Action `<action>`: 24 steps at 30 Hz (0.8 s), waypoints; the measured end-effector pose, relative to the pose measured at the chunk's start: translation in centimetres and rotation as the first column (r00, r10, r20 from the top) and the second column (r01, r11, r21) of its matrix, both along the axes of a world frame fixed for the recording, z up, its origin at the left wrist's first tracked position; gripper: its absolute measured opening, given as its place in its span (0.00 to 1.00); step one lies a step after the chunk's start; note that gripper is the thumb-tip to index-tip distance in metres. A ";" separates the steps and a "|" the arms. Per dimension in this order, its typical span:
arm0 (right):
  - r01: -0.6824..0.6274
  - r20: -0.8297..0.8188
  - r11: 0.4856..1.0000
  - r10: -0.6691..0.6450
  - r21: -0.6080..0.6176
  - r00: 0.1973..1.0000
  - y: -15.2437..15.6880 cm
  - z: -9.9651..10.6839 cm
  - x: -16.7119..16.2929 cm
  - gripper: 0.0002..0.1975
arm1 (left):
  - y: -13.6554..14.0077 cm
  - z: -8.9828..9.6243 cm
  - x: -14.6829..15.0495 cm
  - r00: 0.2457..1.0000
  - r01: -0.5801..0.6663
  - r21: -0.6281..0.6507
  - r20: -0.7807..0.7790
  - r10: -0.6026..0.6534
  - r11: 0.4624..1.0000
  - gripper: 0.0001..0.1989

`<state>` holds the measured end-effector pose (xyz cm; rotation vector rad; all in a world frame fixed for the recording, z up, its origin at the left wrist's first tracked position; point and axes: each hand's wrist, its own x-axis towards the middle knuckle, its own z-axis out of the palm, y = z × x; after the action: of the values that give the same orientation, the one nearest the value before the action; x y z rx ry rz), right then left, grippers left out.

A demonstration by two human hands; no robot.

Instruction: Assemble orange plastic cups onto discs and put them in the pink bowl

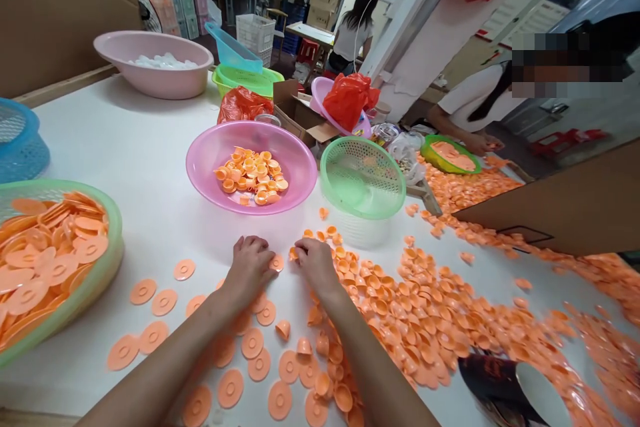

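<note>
My left hand (249,270) is closed, its fingertips on a flat orange disc (277,262) with a raised ring at its centre. Close by on the right, my right hand (317,269) pinches a small orange cup (293,253), partly hidden by the fingers. Loose discs (253,343) lie on the white table around and below my forearms. A wide heap of small orange cups (400,307) spreads to the right of my right hand. Beyond both hands, a pink basin (200,173) holds joined orange cup pieces.
A green basket (117,233) full of discs stands at left, near a blue basket (30,153). A green colander (340,197) sits right of the pink basin. Farther back is a pale pink tub (150,83). Across the table, a co-worker (470,100) handles orange pieces beside a cardboard panel (560,207).
</note>
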<state>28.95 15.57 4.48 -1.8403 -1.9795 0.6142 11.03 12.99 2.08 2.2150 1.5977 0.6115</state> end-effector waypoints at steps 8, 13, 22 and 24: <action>0.061 -0.322 0.986 -0.108 -0.152 0.941 -1.2 -1.4 -1.9 0.10 | 0.7 0.8 1.0 1.000 -0.002 -0.179 0.014 0.005 0.984 0.04; 0.014 -0.255 0.999 -0.024 -0.042 0.967 -1.3 -0.9 -2.5 0.10 | 1.1 2.3 0.4 0.986 0.051 -0.330 0.167 0.005 0.943 0.06; -0.062 -0.136 0.998 0.061 -0.006 0.989 -1.2 -0.7 -3.4 0.10 | 2.2 1.9 1.3 0.876 -0.073 -0.616 0.336 0.346 0.785 0.06; -0.043 -0.123 0.999 0.044 0.008 0.991 -1.4 -1.0 -3.7 0.09 | 2.1 1.4 1.3 0.866 -0.058 -0.622 0.357 0.349 0.781 0.06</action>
<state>25.28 14.12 3.49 -1.7168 -1.9434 0.7164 12.28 15.09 3.52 1.3190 1.5154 0.5359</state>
